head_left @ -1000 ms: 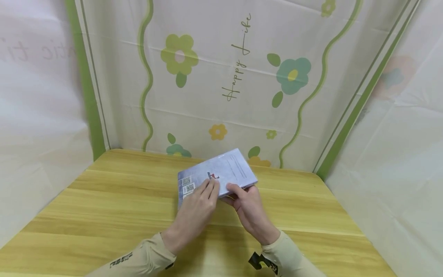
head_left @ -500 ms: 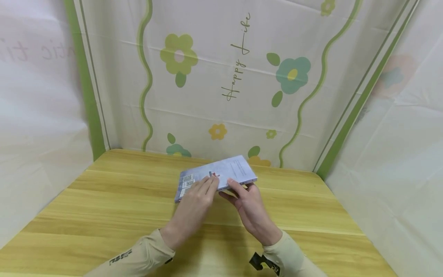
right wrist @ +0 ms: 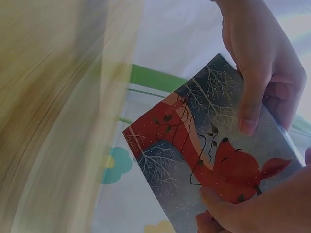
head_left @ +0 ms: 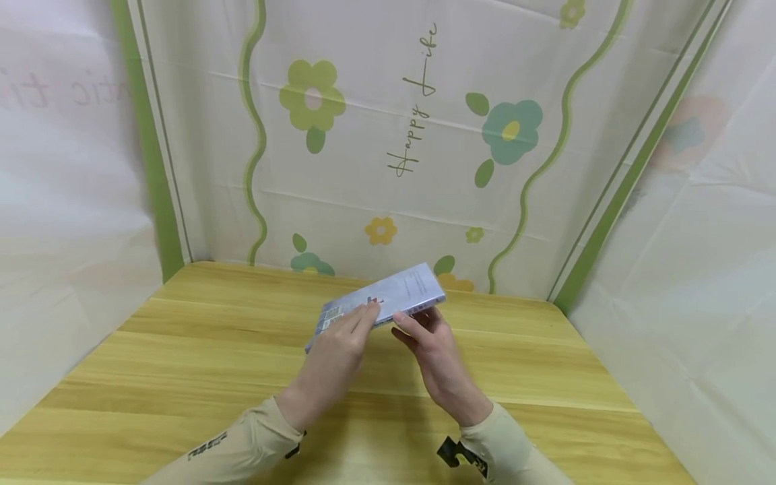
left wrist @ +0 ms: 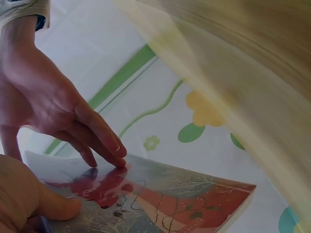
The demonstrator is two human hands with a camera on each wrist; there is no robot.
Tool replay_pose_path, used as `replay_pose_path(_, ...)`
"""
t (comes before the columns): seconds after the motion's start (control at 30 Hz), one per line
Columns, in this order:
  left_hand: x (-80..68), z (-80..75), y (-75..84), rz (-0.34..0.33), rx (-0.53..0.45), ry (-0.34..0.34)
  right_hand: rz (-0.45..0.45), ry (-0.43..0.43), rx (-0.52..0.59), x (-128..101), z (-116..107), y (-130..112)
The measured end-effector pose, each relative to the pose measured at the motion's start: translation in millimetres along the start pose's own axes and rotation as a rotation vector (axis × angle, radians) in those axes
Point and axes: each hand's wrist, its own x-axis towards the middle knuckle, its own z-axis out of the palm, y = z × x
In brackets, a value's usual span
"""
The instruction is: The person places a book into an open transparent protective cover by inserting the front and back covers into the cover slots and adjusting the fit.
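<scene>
A thin paperback book (head_left: 394,296) is held tilted above the wooden table, its pale blue back cover upward in the head view. My left hand (head_left: 336,350) grips its near left side, fingers over the back cover and thumb (right wrist: 250,107) on the underside. My right hand (head_left: 433,350) holds the near edge towards the right, thumb at the edge and fingers beneath. In the left wrist view, the right fingers (left wrist: 102,136) touch the front cover. That cover shows a red fox (right wrist: 235,170), white trees and a dark vine. The left hand hides part of the back cover.
The wooden table (head_left: 182,377) extends around and below the hands. Behind it hangs a white curtain (head_left: 364,182) with printed flowers and green lines. White cloth walls (head_left: 685,283) stand at the left and right.
The book has tilted so that its near edge shows more. Its right end has risen slightly and shifted left. The right fingers beneath have moved a little, and both hands stay on the book.
</scene>
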Motion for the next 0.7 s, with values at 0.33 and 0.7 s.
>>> replay_pose_path(0.33, 0.2, -0.7, -2.5, -0.036, -0.074, -0.023, -0.003, -0.050, -0.030, 3.6, -4.7, 2.1)
replay_pose_path(0.7, 3.1, -2.0, -6.4, -0.129, -0.260, -0.020, 0.040, 0.017, -0.056, 10.0, -13.8, 2.8)
